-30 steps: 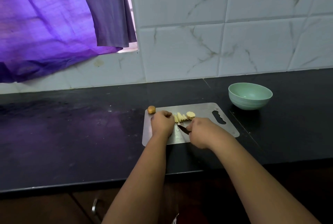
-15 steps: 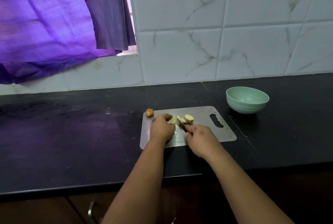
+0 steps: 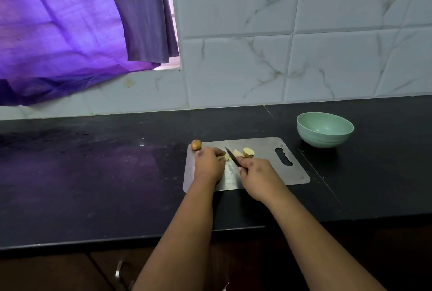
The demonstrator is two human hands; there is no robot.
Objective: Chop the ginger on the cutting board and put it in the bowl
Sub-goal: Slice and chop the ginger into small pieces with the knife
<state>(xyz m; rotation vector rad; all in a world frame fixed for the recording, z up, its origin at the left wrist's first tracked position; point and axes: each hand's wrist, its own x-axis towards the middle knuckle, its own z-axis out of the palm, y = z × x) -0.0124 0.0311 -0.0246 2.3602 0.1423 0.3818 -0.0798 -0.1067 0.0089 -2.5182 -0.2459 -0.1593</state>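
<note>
Fingers of the right hand curl round the handle of a small dark-bladed knife, whose narrow pointed blade slants up and to the left over the ginger. Beside it, the left hand rests knuckles up on the board, fingertips bent down onto pale ginger pieces just left of the blade. More ginger lies right of the blade: yellowish cut pieces and a rounder chunk with tan skin. One small round brownish knob sits at the far left corner of the cutting board, a thin, flat sheet of dull grey metal with rounded corners and a wavy handle slot at its right end. Well to the right, beyond the board, stands a smooth, pale green bowl on the black, glossy countertop. Behind runs white, marble-veined tile, with purple cloth hanging at the left.
</note>
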